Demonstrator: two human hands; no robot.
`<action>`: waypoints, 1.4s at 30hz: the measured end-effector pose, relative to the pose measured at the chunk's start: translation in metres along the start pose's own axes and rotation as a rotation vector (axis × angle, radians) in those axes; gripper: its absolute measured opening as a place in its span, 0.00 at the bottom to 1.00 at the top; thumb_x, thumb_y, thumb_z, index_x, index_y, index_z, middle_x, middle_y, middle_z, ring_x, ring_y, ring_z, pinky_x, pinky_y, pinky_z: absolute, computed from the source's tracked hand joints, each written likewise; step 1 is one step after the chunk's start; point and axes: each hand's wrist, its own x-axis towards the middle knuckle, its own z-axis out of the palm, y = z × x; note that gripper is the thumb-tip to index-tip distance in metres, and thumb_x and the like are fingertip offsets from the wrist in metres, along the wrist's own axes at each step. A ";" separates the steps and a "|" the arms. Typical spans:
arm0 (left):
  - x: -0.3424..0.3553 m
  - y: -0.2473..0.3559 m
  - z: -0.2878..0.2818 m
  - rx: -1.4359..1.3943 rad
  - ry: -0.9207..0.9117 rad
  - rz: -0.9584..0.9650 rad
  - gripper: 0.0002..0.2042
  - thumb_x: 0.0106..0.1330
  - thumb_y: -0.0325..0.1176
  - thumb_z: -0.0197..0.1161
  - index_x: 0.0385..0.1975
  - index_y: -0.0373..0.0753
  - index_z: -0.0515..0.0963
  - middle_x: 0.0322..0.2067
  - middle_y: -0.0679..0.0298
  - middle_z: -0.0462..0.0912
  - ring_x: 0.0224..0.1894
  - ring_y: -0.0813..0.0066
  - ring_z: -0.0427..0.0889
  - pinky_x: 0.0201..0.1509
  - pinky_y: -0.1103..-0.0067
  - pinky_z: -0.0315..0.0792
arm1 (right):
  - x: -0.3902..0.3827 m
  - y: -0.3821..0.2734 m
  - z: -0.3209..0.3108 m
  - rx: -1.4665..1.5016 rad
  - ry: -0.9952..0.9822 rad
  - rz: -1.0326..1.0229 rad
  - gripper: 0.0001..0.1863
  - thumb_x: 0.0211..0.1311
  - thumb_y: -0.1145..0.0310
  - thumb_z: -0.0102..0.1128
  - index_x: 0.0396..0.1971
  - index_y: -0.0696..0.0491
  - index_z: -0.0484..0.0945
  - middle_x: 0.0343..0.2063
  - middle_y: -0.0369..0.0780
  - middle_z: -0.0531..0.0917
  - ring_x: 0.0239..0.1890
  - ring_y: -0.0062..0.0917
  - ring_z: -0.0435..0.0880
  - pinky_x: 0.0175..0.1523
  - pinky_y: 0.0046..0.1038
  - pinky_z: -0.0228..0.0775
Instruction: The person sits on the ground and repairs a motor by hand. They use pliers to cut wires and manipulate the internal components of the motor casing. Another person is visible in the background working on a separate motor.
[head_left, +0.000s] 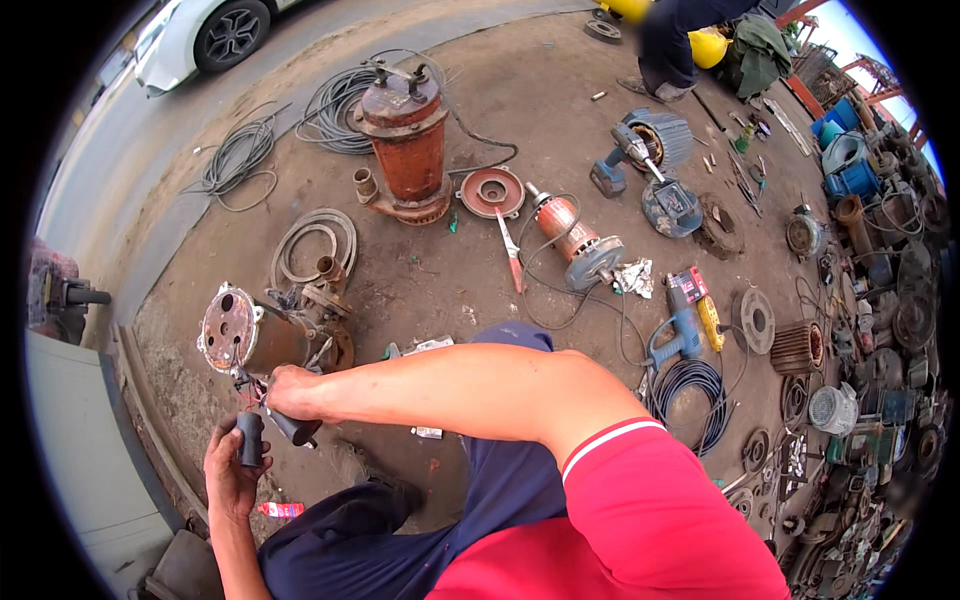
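A black cylinder, by its look a motor capacitor (250, 438), is in my left hand (230, 475), with the fingers curled around it. My right hand (293, 392) reaches across to the left and is closed at the thin wires (246, 384) just above that capacitor. Its fingertips are partly hidden. Directly below the right hand is a second black cylinder (292, 428); whether the palm also holds it is unclear. The wires lead up to the open end of a rusty pump motor housing (262, 335), which lies on its side beside both hands.
An upright rusty pump (408, 150), a red rotor (568, 228), a blue heat gun (682, 325) and coiled cable (692, 400) lie ahead and to the right. Piled motor parts (885, 400) line the right side. Another person's leg (670, 50) and a white car (200, 40) are farther off.
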 end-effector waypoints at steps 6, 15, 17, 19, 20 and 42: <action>0.001 0.004 -0.014 0.019 -0.066 -0.093 0.19 0.69 0.37 0.57 0.55 0.34 0.71 0.43 0.54 0.83 0.36 0.66 0.84 0.38 0.70 0.81 | -0.052 -0.035 -0.029 0.429 -0.022 0.212 0.21 0.57 0.66 0.57 0.51 0.56 0.74 0.36 0.43 0.81 0.31 0.26 0.81 0.31 0.31 0.75; -0.005 -0.007 -0.034 0.002 -0.117 -0.119 0.21 0.66 0.32 0.59 0.57 0.31 0.71 0.46 0.58 0.81 0.43 0.70 0.84 0.47 0.69 0.80 | -0.048 -0.038 -0.009 0.429 -0.133 0.246 0.29 0.61 0.74 0.59 0.62 0.59 0.64 0.45 0.42 0.78 0.42 0.26 0.82 0.45 0.31 0.79; 0.001 -0.007 -0.033 0.007 -0.142 -0.107 0.23 0.64 0.30 0.59 0.59 0.30 0.70 0.47 0.57 0.81 0.44 0.71 0.83 0.49 0.69 0.79 | -0.046 -0.037 -0.010 0.410 -0.129 0.227 0.30 0.61 0.76 0.61 0.63 0.59 0.63 0.46 0.43 0.77 0.42 0.27 0.82 0.46 0.31 0.79; 0.005 -0.003 -0.029 0.037 -0.127 -0.100 0.25 0.63 0.30 0.60 0.60 0.28 0.68 0.47 0.57 0.80 0.45 0.71 0.83 0.50 0.69 0.79 | -0.046 -0.033 -0.016 0.420 -0.111 0.186 0.32 0.60 0.78 0.61 0.64 0.59 0.62 0.48 0.44 0.76 0.43 0.28 0.82 0.46 0.32 0.80; 0.006 0.002 -0.020 0.062 -0.134 -0.094 0.26 0.63 0.30 0.60 0.61 0.28 0.68 0.48 0.56 0.80 0.45 0.72 0.82 0.50 0.69 0.79 | -0.047 -0.031 -0.022 0.436 -0.115 0.184 0.32 0.60 0.80 0.60 0.65 0.60 0.61 0.49 0.45 0.76 0.44 0.29 0.81 0.46 0.33 0.80; 0.004 -0.003 -0.008 -0.002 -0.070 -0.026 0.25 0.58 0.32 0.61 0.57 0.33 0.68 0.39 0.58 0.81 0.37 0.62 0.86 0.39 0.66 0.85 | -0.044 -0.035 -0.010 0.412 -0.064 0.254 0.30 0.55 0.75 0.61 0.60 0.57 0.66 0.47 0.50 0.77 0.37 0.44 0.85 0.25 0.46 0.85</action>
